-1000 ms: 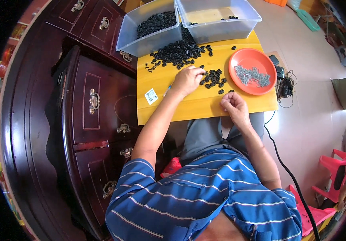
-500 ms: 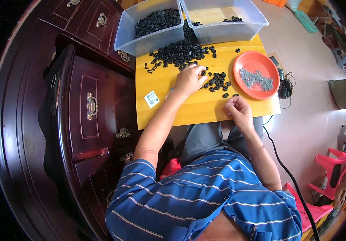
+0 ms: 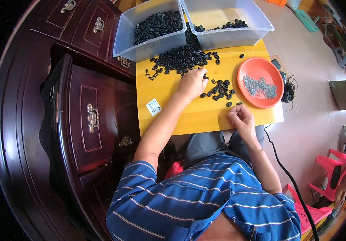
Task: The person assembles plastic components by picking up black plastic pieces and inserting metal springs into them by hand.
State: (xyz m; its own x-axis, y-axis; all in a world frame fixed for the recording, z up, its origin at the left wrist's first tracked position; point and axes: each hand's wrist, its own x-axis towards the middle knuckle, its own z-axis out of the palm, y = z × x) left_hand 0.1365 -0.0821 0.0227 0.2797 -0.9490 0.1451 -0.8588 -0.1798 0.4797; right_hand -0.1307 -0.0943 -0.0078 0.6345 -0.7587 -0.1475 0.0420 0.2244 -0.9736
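Observation:
Along the near edge of a heap of small black oval pieces (image 3: 181,58), my left hand (image 3: 193,85) rests with its fingers curled round a black oval piece (image 3: 206,76) at the fingertips. My right hand (image 3: 243,122) is by the table's near edge, thumb and fingers pinched together; whatever is between them is too small to make out. Between the hands and a little farther off lies a loose group of black oval pieces (image 3: 221,90). An orange-red plate (image 3: 251,66) on the right carries small grey metal-looking bits (image 3: 261,87).
Two translucent plastic bins (image 3: 151,50) with black pieces stand at the yellow table's (image 3: 185,120) far edge. A white printed label (image 3: 153,107) lies on the left. Dark wooden drawers (image 3: 90,116) flank the table; a black cable (image 3: 285,168) runs down on the right.
The whole view has shifted slightly, so the table sits lower. My left fingers have drawn in more closely at the heap's edge. My right hand keeps its pinch in about the same place.

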